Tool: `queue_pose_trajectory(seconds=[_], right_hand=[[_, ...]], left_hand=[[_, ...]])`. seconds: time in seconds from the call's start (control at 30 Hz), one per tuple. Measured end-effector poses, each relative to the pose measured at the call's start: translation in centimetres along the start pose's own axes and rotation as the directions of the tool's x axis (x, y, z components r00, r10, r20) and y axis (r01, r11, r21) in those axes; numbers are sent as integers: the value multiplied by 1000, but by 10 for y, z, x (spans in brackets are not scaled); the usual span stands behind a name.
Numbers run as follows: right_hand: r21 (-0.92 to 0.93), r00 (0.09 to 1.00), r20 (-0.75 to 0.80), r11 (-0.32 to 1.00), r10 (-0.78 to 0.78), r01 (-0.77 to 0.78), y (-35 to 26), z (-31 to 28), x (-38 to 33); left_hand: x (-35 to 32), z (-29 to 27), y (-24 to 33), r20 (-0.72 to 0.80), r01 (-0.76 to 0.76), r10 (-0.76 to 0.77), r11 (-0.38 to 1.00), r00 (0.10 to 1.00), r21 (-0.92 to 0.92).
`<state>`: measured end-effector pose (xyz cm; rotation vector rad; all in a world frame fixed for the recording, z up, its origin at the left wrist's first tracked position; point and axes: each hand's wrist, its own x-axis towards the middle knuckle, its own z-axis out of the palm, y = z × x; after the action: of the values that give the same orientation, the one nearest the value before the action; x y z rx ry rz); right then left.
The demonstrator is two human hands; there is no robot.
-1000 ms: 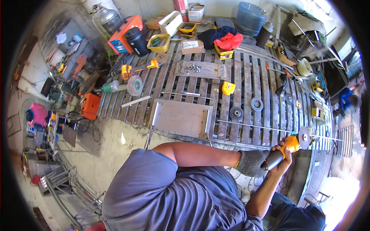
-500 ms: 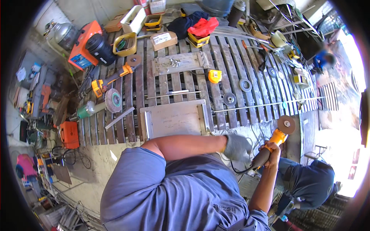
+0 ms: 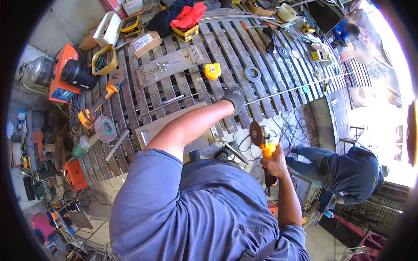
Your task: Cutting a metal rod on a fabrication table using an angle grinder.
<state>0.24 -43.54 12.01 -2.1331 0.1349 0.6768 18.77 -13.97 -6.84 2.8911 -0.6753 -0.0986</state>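
Right hand (image 3: 275,163), fingers closed around angle grinder (image 3: 268,150); gloved left hand (image 3: 235,101) at dark disc (image 3: 235,90), finger opening and grip indeterminable.

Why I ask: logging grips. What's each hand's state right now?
Left hand: gloved, at a dark round disc; open or closed cannot be told.
Right hand: closed, holding the yellow-and-black angle grinder.
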Motion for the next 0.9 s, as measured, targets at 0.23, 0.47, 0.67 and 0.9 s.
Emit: queue_pose_trajectory(seconds=[0.23, 0.47, 0.67, 0.9], right_hand=[[-310, 995, 8, 946, -98, 96, -22, 35, 1], [-349, 986, 153, 929, -72, 122, -48, 59, 23], [-394, 983, 149, 905, -109, 160, -51, 71, 41], [-386, 985, 158, 914, -70, 127, -53, 75, 56]], left_hand=[[26, -89, -19, 543, -97, 161, 985, 824, -145], [23, -142, -2, 588, -149, 218, 975, 779, -164], [20, -145, 3, 583, -144, 217, 975, 783, -169], [18, -145, 3, 578, -135, 212, 975, 788, -174]])
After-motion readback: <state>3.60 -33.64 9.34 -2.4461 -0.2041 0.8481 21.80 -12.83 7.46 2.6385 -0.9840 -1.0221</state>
